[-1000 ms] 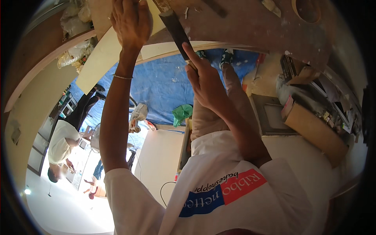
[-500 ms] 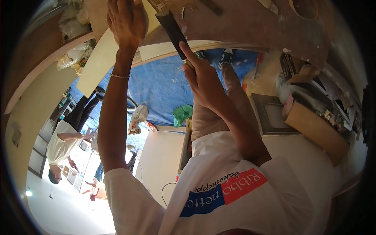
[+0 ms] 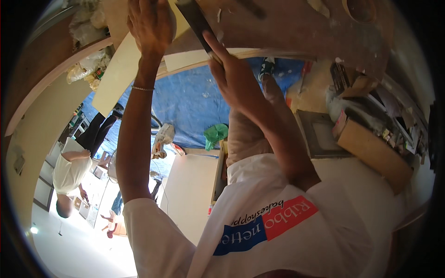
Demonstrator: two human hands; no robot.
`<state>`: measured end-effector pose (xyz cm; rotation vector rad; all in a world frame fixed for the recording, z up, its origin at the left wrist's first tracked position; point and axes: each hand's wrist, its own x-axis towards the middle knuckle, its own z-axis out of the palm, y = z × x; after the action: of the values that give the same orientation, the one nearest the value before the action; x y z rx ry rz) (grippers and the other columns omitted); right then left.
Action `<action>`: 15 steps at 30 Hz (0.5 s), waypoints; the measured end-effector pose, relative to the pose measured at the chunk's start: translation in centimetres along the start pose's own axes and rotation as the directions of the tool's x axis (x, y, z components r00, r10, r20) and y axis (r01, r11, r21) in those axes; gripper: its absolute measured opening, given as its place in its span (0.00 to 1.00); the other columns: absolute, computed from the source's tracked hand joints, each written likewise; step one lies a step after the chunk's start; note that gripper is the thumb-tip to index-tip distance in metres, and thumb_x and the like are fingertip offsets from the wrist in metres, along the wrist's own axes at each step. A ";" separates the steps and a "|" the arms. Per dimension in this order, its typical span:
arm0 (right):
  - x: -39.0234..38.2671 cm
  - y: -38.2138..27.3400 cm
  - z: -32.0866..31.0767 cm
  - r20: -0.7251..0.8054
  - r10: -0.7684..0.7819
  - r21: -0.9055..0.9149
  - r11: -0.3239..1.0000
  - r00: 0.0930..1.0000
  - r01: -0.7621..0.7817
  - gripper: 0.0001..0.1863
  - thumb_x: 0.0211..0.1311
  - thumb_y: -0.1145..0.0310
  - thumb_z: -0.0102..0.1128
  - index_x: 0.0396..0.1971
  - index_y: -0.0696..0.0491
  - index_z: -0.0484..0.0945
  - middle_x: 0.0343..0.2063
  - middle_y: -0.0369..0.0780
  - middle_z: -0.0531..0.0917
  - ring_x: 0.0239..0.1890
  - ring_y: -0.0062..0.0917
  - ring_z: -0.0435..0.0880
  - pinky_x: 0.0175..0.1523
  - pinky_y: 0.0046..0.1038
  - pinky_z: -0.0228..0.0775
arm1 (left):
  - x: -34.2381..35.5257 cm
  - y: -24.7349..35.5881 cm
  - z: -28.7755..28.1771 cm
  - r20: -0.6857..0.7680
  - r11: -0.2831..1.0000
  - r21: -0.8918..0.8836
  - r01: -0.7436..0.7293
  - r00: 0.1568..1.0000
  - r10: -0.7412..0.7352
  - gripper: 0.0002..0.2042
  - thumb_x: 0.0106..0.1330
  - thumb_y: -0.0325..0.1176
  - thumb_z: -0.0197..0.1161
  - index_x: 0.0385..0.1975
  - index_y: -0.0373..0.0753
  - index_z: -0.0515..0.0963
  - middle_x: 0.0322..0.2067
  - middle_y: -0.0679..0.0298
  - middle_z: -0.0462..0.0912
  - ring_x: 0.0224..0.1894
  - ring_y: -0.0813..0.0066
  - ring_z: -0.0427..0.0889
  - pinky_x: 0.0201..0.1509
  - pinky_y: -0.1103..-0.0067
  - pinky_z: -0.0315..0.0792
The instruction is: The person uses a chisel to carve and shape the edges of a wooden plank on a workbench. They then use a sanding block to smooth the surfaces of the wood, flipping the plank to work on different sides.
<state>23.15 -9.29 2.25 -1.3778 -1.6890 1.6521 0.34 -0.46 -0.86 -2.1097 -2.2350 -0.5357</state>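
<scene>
My left hand is at the top, its curved fingers gripping a long pale-yellow board. My right hand grips a flat dark tool, like a file, with the index finger stretched along it. The tool's far end reaches the top of the frame beside the board and my left hand; whether it touches the board I cannot tell. A brown work surface spans the top, with scraps and a round ring on it.
A blue tarp covers floor below, with a green plastic bag on it. Cardboard and clutter are piled at right, plastic bags at upper left. A co-worker in a white shirt is at left, another person farther off.
My right hand and the dark tool have moved upward and slightly left along the board. My left hand has barely moved. The co-worker at left has shifted slightly.
</scene>
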 end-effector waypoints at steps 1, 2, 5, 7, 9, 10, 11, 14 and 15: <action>-1.5 -0.1 -0.1 -0.014 -0.026 -0.087 0.996 1.000 0.025 0.31 0.77 0.64 0.53 0.77 0.44 0.59 0.25 0.47 0.83 0.31 0.42 0.86 0.41 0.48 0.65 | -0.1 0.0 0.1 -0.009 0.999 -0.030 0.046 0.999 -0.046 0.21 0.76 0.34 0.52 0.64 0.30 0.70 0.66 0.41 0.70 0.71 0.37 0.64 0.75 0.54 0.58; -1.8 0.1 -0.2 0.013 -0.004 -0.077 0.997 1.000 0.005 0.31 0.77 0.66 0.53 0.77 0.45 0.59 0.25 0.49 0.83 0.31 0.43 0.85 0.40 0.49 0.67 | 0.0 -0.1 0.1 -0.017 0.994 -0.060 0.091 0.996 -0.092 0.21 0.75 0.33 0.52 0.64 0.30 0.71 0.66 0.41 0.70 0.71 0.37 0.64 0.75 0.54 0.58; -0.7 -1.4 -1.1 0.043 0.032 -0.025 0.999 0.999 -0.031 0.32 0.76 0.68 0.54 0.77 0.47 0.58 0.25 0.52 0.82 0.30 0.47 0.85 0.39 0.50 0.72 | 0.0 0.6 -0.3 0.025 0.999 -0.041 0.027 0.999 -0.026 0.21 0.73 0.30 0.52 0.63 0.30 0.72 0.65 0.41 0.71 0.71 0.37 0.64 0.75 0.54 0.58; 0.6 -1.7 -1.1 0.037 0.016 0.011 1.000 0.999 -0.017 0.31 0.76 0.69 0.54 0.76 0.47 0.59 0.25 0.52 0.82 0.30 0.48 0.84 0.39 0.50 0.72 | -0.1 0.2 0.1 -0.034 1.000 -0.027 0.007 0.999 -0.008 0.20 0.73 0.29 0.52 0.63 0.30 0.72 0.65 0.41 0.71 0.70 0.37 0.65 0.75 0.55 0.59; 0.6 -2.1 -1.0 0.064 0.059 0.016 0.998 0.996 -0.060 0.31 0.76 0.69 0.54 0.76 0.48 0.60 0.25 0.53 0.82 0.30 0.49 0.84 0.39 0.51 0.72 | -0.2 -0.3 0.2 -0.063 0.999 -0.014 -0.038 0.997 0.037 0.20 0.73 0.29 0.51 0.62 0.29 0.72 0.65 0.41 0.72 0.70 0.37 0.65 0.75 0.55 0.59; 0.0 -2.0 -0.9 0.045 0.041 0.012 0.999 0.998 -0.042 0.31 0.76 0.68 0.55 0.75 0.49 0.60 0.25 0.54 0.82 0.30 0.50 0.84 0.39 0.51 0.72 | -0.1 -0.7 0.2 -0.063 0.997 -0.009 -0.074 0.995 0.073 0.20 0.73 0.29 0.51 0.62 0.29 0.72 0.65 0.41 0.72 0.70 0.37 0.66 0.75 0.55 0.60; -0.8 -1.7 -0.8 0.026 0.024 0.007 1.000 0.999 -0.024 0.31 0.75 0.68 0.55 0.75 0.49 0.60 0.25 0.54 0.82 0.30 0.51 0.84 0.38 0.51 0.72 | -0.1 -1.0 0.1 -0.062 0.994 -0.004 -0.110 0.992 0.109 0.20 0.73 0.29 0.51 0.62 0.29 0.72 0.65 0.41 0.71 0.69 0.37 0.66 0.75 0.55 0.60; 0.5 -1.8 -0.7 0.011 0.000 -0.003 1.000 1.000 0.000 0.31 0.75 0.68 0.55 0.75 0.50 0.60 0.26 0.55 0.82 0.30 0.52 0.84 0.39 0.49 0.73 | -0.1 0.0 -0.1 -0.011 0.990 -0.128 0.059 0.998 -0.061 0.20 0.75 0.31 0.51 0.62 0.29 0.72 0.66 0.41 0.71 0.70 0.37 0.66 0.75 0.54 0.58; 1.4 -2.0 -0.8 0.007 -0.011 -0.004 1.000 1.000 0.011 0.31 0.76 0.68 0.55 0.76 0.50 0.59 0.27 0.55 0.82 0.31 0.51 0.84 0.39 0.49 0.74 | -0.1 0.0 -0.1 -0.024 0.993 -0.114 0.019 0.999 -0.022 0.20 0.75 0.31 0.51 0.62 0.29 0.72 0.66 0.41 0.71 0.70 0.37 0.66 0.76 0.54 0.58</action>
<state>22.49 -7.31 3.81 -1.3635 -1.7025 1.6502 0.33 -0.54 -0.80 -2.1206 -2.2664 -0.7035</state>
